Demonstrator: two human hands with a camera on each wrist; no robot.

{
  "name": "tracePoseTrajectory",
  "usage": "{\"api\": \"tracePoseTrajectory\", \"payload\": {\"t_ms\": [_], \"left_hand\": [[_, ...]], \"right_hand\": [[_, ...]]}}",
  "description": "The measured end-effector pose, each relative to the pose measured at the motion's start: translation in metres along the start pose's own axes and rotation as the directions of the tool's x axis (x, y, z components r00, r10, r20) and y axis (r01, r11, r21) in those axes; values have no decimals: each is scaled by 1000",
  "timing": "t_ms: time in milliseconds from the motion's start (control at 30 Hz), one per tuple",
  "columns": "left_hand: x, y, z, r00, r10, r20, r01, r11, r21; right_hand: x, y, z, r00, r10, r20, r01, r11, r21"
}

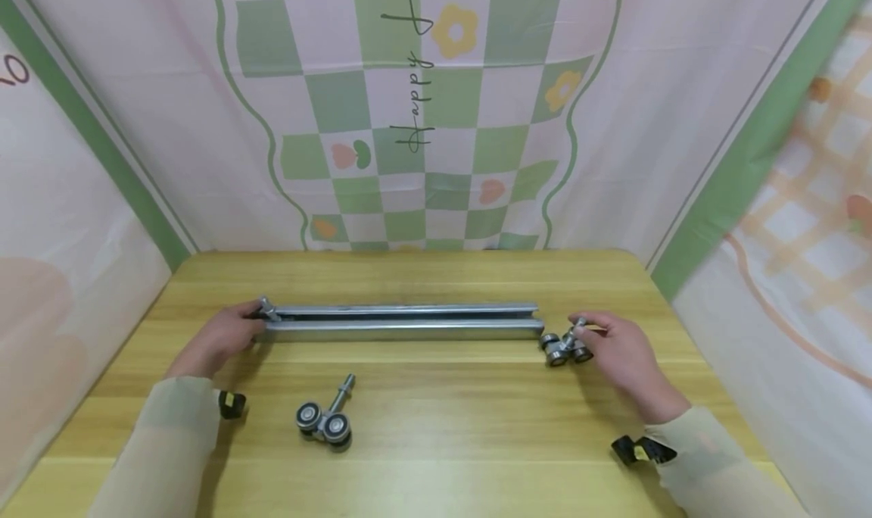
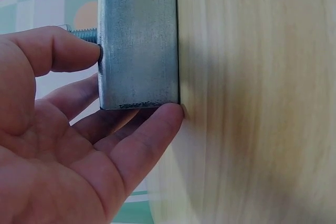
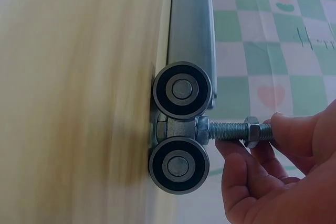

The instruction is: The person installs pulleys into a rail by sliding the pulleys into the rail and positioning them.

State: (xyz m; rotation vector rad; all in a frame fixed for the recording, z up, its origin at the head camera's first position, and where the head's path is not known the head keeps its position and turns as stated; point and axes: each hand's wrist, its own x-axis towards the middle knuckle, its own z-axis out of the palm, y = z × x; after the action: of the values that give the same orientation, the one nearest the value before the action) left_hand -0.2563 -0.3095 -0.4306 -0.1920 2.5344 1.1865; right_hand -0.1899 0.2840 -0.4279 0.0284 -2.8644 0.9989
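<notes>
A steel channel rail (image 1: 409, 334), its slot upward, lies across the wooden table. My left hand (image 1: 221, 338) holds the rail's left end. In the left wrist view the thumb is on the upper edge and fingers lie against the end. A threaded bolt (image 1: 268, 307) stands up from the slot there; what it is fixed to is hidden inside. At the rail's right end, my right hand (image 1: 627, 359) pinches the bolt of a roller trolley (image 3: 181, 127) between thumb and fingers. The trolley's wheels are close by the rail's opening, and its bolt points up.
A second roller trolley (image 1: 325, 425) lies on the table (image 1: 463, 442) in front of the rail, its bolt slanting up and away. Behind the table hangs a green-and-white checked cloth (image 1: 395, 86), with more cloth at both sides.
</notes>
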Motion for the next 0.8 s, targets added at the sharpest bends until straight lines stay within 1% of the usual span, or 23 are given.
{"api": "tracePoseTrajectory", "payload": {"t_ms": [133,400,567,800], "left_hand": [[1,-1,0,1000,8,3,-8,1000,-4],[1,1,-1,1000,14,12,-14,1000,13],[-1,3,-3,1000,24,10,-25,999,33],[0,2,-3,1000,-8,9,8,1000,21]], "right_hand": [[3,5,-6,1000,24,0,-24,1000,-4],[11,17,-14,995,99,-34,-97,994,56],[14,23,-17,992,115,-47,-112,991,75],[17,28,-17,987,153,-49,-144,978,153]]}}
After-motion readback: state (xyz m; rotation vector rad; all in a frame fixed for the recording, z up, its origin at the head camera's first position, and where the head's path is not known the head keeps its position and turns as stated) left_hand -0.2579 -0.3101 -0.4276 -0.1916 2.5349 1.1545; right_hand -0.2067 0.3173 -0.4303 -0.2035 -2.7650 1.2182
